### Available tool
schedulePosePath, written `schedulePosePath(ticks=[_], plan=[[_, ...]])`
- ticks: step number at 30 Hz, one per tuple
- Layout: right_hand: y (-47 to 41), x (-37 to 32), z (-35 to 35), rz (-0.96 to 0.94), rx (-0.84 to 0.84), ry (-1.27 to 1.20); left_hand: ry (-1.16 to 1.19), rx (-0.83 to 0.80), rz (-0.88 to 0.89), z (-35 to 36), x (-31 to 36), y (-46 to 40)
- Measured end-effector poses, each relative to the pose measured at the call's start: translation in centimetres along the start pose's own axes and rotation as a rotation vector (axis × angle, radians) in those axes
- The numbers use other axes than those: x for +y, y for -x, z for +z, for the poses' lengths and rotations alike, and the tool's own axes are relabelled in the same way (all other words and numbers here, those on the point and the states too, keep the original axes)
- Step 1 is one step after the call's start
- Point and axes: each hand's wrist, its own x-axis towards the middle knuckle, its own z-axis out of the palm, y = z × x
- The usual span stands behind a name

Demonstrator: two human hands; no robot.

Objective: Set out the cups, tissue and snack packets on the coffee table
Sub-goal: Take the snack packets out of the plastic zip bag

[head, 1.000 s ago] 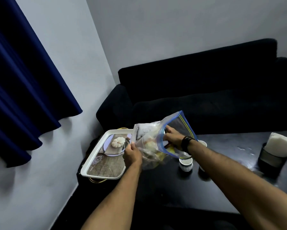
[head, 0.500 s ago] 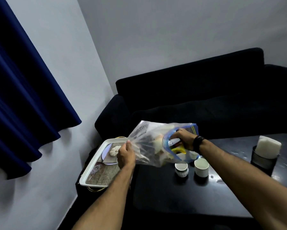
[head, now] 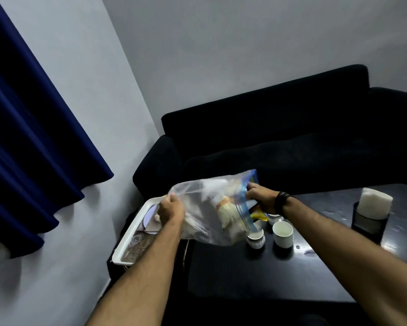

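A clear zip bag (head: 204,215) with a blue rim hangs above the left end of the black coffee table (head: 256,274), with snack packets (head: 230,215) inside it. My left hand (head: 170,209) grips the bag's closed end. My right hand (head: 260,197) is at the bag's mouth, closed on a yellow packet (head: 259,215) that pokes out below it. Two white cups stand on the table, one (head: 256,238) under the bag's mouth and one (head: 283,234) to its right; a third cup (head: 275,218) shows partly behind my wrist. White tissue (head: 374,203) stands in a black holder at the right.
A white tray (head: 129,243) with a patterned base and a small plate sits left of the table, partly behind my left arm. A black sofa (head: 280,137) runs along the far side. A blue curtain (head: 33,137) hangs at the left wall.
The bag has been tipped to lie flatter, mouth toward the right. My right hand has drawn back from inside the bag to its mouth with a yellow packet. The cups now show.
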Motion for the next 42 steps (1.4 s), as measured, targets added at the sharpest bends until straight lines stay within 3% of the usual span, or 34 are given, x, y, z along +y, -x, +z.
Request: schedulePosePath(ticks=[3,10,15,18,21,24,31,37,42], plan=[[0.2,0.0,-2.0,-0.027,0.068,-0.078,0.063,0.151,-0.045,-1.3,-1.2,-1.3],[0.4,1.6,-3.8,-0.044,0.156,-0.159,0.179,0.281,-0.089,-2.0,-3.7,-3.4],[0.1,2.8,-4.8,-0.055,0.259,-0.195,0.33,0.407,-0.27,-3.5,-4.6,-5.1],[-0.7,3.6,-3.7,-0.039,0.349,-0.064,0.595,0.387,-0.371,-3.3,-5.4,-5.9],[-2.2,5.2,-1.2,0.025,0.392,0.253,0.85,0.382,-0.39,-2.1,-6.0,-5.9],[-4.0,7.5,2.0,0.11,0.403,0.467,0.928,0.333,-0.396,-1.1,-6.5,-6.0],[-8.1,12.6,7.8,0.283,0.368,0.511,0.976,0.02,-0.426,0.6,-6.0,-6.6],[-9.0,16.1,8.3,0.37,0.411,0.624,1.001,-0.191,-0.4,2.7,-5.9,-6.5],[-9.4,16.6,8.0,0.405,0.367,0.95,0.962,-0.201,-0.389,4.2,-7.1,-6.0]])
